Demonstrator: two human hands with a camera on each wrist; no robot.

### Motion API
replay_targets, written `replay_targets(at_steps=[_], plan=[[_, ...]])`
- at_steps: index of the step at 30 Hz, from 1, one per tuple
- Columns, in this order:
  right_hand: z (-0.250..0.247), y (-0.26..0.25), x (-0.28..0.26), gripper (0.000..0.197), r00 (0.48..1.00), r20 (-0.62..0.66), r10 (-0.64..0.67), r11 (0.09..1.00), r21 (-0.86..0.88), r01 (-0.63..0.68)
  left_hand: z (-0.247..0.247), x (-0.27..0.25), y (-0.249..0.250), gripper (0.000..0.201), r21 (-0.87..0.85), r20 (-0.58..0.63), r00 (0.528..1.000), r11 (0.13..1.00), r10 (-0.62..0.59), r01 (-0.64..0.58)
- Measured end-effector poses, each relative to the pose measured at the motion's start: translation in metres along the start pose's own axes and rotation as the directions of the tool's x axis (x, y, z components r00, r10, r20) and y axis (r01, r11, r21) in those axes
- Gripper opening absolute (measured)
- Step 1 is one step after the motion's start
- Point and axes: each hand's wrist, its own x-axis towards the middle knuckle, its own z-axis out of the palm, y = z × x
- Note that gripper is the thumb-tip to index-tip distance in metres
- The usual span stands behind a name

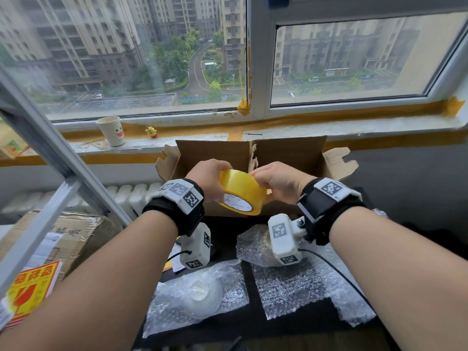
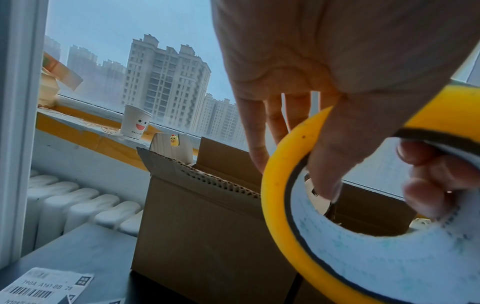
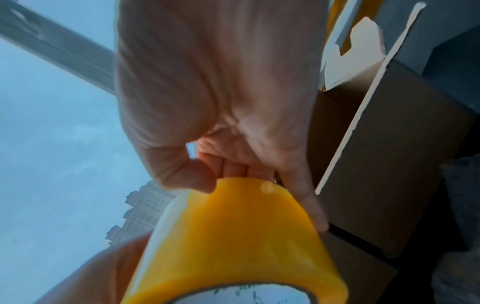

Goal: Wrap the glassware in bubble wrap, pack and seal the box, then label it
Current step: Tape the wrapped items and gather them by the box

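Note:
Both hands hold a yellow tape roll (image 1: 240,191) in the air just in front of the open cardboard box (image 1: 286,153). My left hand (image 1: 215,173) grips the roll, thumb in the white core (image 2: 389,257) and fingers (image 2: 259,133) over the outside. My right hand (image 1: 260,177) pinches the roll's outer yellow layer (image 3: 233,236) near its top edge, thumb against curled fingers (image 3: 233,168). On the dark table near me a white bowl-shaped piece (image 1: 202,297) lies on bubble wrap. A bubble-wrapped bundle (image 1: 255,247) and a flat bubble wrap sheet (image 1: 288,290) lie to the right.
A smiley paper cup (image 1: 112,130) and a small yellow chick figure (image 1: 151,131) stand on the windowsill. A slanted metal bar (image 1: 50,153) crosses the left side. A taped carton (image 1: 63,231), red-yellow fragile labels (image 1: 30,287) and a shipping label (image 2: 44,286) lie at left. The radiator (image 1: 131,196) is behind.

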Motion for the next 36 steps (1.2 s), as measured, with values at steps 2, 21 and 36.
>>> replay_targets(at_steps=[2, 21, 36], plan=[[0.001, 0.004, 0.000, 0.014, 0.998, 0.050, 0.027, 0.999, 0.043, -0.029, 0.002, -0.001, -0.001, 0.066, 0.013, 0.015, 1.000, 1.000, -0.001, 0.001], [0.007, 0.008, 0.008, 0.013, 0.993, 0.113, -0.020, 0.976, -0.213, 0.044, 0.021, -0.009, -0.022, 0.054, -0.419, -0.059, 0.995, 0.907, -0.080, 0.048], [0.045, -0.009, 0.018, 0.043, 0.998, 0.065, 0.021, 0.772, -0.636, 0.025, 0.009, -0.028, -0.015, 0.022, 0.055, -0.212, 0.971, 0.991, -0.110, 0.124]])
